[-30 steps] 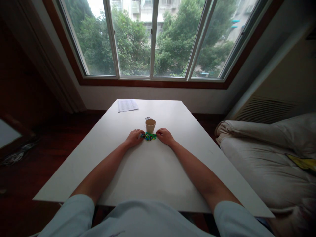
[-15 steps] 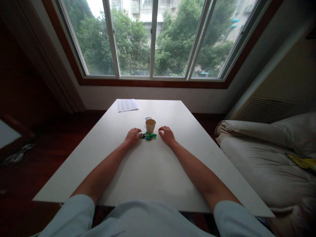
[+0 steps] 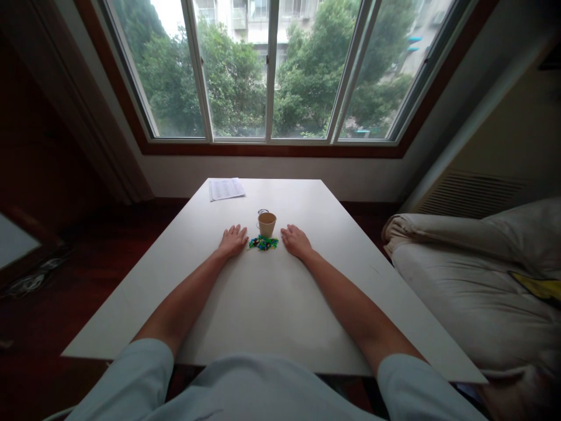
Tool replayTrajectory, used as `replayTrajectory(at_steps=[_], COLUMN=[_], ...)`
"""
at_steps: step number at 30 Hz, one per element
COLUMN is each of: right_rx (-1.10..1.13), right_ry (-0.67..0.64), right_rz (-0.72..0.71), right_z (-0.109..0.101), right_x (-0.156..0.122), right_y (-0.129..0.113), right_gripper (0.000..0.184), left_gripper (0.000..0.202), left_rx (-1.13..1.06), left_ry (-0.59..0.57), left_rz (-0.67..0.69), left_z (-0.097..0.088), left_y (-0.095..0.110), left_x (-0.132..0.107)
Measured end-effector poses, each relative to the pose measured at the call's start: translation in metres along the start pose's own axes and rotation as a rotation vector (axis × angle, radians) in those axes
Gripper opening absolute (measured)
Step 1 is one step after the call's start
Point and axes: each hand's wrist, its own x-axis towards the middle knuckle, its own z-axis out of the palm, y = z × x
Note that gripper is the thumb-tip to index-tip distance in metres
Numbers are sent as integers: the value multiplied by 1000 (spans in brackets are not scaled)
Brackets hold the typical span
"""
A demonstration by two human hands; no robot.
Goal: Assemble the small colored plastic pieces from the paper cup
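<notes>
1. White table (image 3: 272, 318) carries all items; places below are given by its edges and corners.
2. Pile of small multicoloured pieces (image 3: 263, 243), green and blue most evident, some dark: midway between left and right edges, well in from the near edge. Individual shapes too small to make out.
3. Tan cup (image 3: 267, 224): upright, mouth open upward, directly on the far-edge side of the pile. Contact between cup base and pieces: cannot tell.
4. Left hand (image 3: 234, 241): on the left-edge side of the pile, palm down, fingers released and spread, pointing toward the far edge. Nothing grasped. Fingertips just beside the pieces.
5. Right hand (image 3: 296, 241): on the right-edge side, palm down, fingers loosely extended, held closer together than the left's. Nothing grasped; slight gap to the pile.
6. Thin dark looped item (image 3: 263, 211): beyond the cup toward the far edge; identity unclear.
7. Printed paper sheets (image 3: 227, 189): at the far left corner, lying flat.
</notes>
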Motion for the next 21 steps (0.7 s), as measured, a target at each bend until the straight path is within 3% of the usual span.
replayTrajectory(at_steps=[6, 13, 21], right_rx=[4, 27, 55], right_ry=[-22, -47, -196], right_rz=[-2, 130, 135], right_z=[-3, 2, 1], right_x=[1, 2, 5], right_y=[2, -1, 4], right_gripper=[57, 67, 88], left_gripper=[66, 68, 70], left_rx=[8, 16, -6], left_ry=[-39, -8, 6], left_rz=[-7, -70, -95], left_z=[1, -1, -5], left_y=[-2, 4, 8], left_x=[10, 12, 6])
